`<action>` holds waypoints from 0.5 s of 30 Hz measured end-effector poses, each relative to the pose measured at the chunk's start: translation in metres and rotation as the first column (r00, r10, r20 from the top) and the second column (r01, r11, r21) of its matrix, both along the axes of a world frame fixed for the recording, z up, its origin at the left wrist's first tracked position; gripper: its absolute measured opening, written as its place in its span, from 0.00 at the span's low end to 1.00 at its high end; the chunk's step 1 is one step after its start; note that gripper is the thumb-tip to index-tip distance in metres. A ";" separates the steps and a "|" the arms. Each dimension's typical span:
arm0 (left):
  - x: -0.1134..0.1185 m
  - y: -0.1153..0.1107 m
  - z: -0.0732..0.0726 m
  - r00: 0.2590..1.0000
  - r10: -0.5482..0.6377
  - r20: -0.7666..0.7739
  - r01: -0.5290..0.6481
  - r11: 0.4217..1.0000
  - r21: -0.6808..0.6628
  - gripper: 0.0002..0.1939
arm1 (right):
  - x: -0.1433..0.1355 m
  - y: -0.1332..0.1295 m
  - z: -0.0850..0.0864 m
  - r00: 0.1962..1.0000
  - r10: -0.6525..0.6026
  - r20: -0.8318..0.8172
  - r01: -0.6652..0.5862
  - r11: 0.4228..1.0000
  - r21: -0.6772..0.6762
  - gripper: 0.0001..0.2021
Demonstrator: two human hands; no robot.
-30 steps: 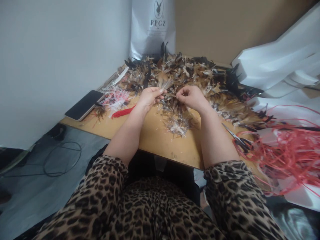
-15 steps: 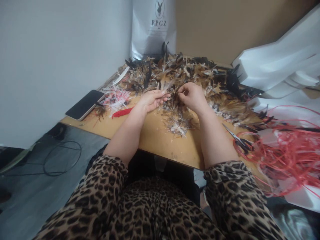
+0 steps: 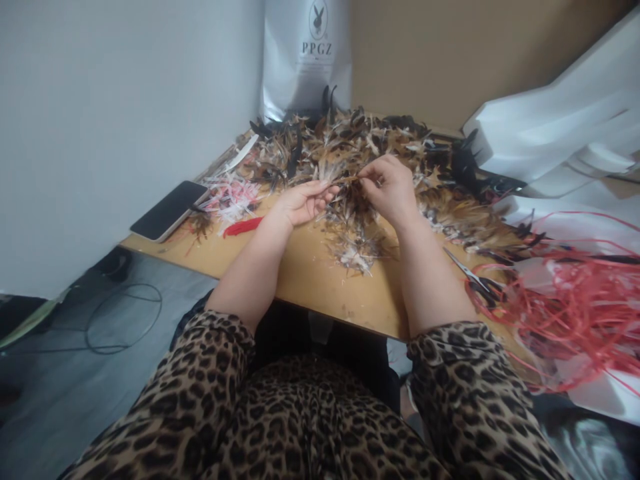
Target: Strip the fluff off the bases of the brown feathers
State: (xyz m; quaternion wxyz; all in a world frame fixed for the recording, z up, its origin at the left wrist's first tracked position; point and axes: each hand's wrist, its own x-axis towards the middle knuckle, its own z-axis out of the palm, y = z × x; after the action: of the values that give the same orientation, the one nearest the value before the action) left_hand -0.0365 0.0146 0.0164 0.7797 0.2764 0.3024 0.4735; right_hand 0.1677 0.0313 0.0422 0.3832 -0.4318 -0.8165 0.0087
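Pale, wispy feathers stick up from my left hand, whose thumb and fingers are closed on them. To its right, my right hand pinches the end of a thin brown feather that stretches across to the left fingertips. A large heap of brown, black and white feathers lies just behind both hands. Below and between them is a smaller clump of feathers on the wooden table.
A phone, pink and white strands and a red bundle lie on the left. Scissors and tangled red strips are on the right. A white printed bag stands at the back.
My right hand has moved slightly up and to the right. A thin brown feather now shows stretched between the two hands; my left hand has barely moved.
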 end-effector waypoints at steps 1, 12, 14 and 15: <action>0.000 0.000 0.000 1.000 -0.002 0.003 0.002 1.000 -0.001 0.07 | 0.001 0.001 -0.001 1.000 0.014 -0.022 -0.013 1.000 0.014 0.08; -0.001 0.000 -0.002 1.000 -0.011 0.008 0.011 1.000 0.022 0.07 | 0.006 0.004 0.000 0.989 0.108 -0.106 -0.103 0.993 0.054 0.06; 0.000 0.000 -0.002 1.000 -0.018 0.001 0.018 0.999 0.034 0.06 | 0.005 0.003 0.000 0.989 0.113 -0.092 -0.109 0.993 0.054 0.06; 0.000 -0.001 -0.001 1.000 -0.020 -0.005 0.021 0.999 0.038 0.06 | 0.005 0.003 -0.001 0.990 0.115 -0.086 -0.110 0.992 0.054 0.06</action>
State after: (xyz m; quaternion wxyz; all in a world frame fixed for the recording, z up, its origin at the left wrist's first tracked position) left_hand -0.0363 0.0140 0.0153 0.7786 0.2951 0.2923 0.4705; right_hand 0.1723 0.0343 0.0416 0.4285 -0.3747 -0.8216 0.0295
